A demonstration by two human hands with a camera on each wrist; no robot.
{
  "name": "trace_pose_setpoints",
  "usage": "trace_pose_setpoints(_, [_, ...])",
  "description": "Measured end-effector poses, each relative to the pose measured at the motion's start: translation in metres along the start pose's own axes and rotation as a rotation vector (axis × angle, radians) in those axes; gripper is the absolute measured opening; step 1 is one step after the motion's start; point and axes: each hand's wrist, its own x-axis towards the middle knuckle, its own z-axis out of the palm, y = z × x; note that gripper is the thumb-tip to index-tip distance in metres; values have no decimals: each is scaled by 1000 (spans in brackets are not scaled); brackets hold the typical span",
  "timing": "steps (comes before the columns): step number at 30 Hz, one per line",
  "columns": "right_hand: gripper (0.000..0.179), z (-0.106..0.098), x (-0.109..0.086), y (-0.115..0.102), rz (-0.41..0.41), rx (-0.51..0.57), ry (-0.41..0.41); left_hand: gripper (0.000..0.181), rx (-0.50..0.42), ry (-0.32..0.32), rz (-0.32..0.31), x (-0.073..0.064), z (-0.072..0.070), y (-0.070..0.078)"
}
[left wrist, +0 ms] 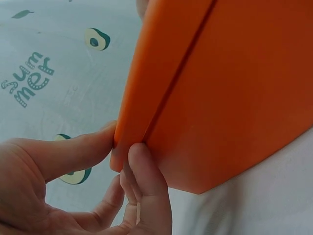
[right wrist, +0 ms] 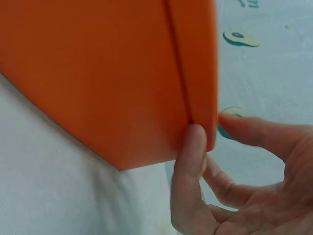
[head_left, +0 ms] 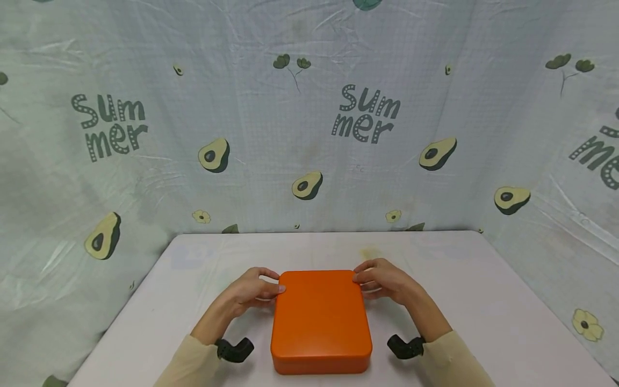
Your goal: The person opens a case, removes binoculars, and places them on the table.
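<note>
An orange box [head_left: 321,317] with rounded corners lies flat in front of me, its lid [left wrist: 139,93] meeting the body [left wrist: 234,98] along a dark seam. At the far left corner my left hand [head_left: 253,290] pinches the lid, thumb on its top and a fingertip at the seam. My right hand [head_left: 384,279] grips the lid's far right corner, a fingertip [right wrist: 195,134] against the seam in the right wrist view and the thumb at the top edge. The inside of the box is hidden.
The box rests on a white table [head_left: 203,263]. Behind and at both sides hangs a pale sheet [head_left: 261,123] printed with avocados, flowers and lettering. Dark bands with a curved black piece [head_left: 234,350] sit on both wrists, over beige sleeves [head_left: 191,363].
</note>
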Motion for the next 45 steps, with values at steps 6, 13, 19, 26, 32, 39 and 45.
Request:
trace_pose_setpoints(6, [53,-2,-6,-3,-15,-94,-49,56,55,12,-7,-1,1,3])
trace_pose_setpoints(13, [64,-3,-11,-7,-48,-147,-134,64,83,-5,-1,1,1,5])
trace_pose_setpoints(19, [64,-3,-12,-7,-61,-178,-123,65,57,0,-10,1,2,3])
trace_pose_setpoints(26, [63,-1,-7,-5,-32,-130,-82,63,32,-14,-7,4,1,-1])
trace_pose_setpoints(32, [66,-1,-4,-2,-7,-69,-63,59,-37,-38,-31,8,0,-7])
trace_pose_setpoints(39, [69,-4,0,2,3,-28,-76,51,-86,-58,-52,8,2,-6])
trace_pose_setpoints(45, [70,-7,3,6,6,-12,-91,32,-91,-110,-34,3,1,-1])
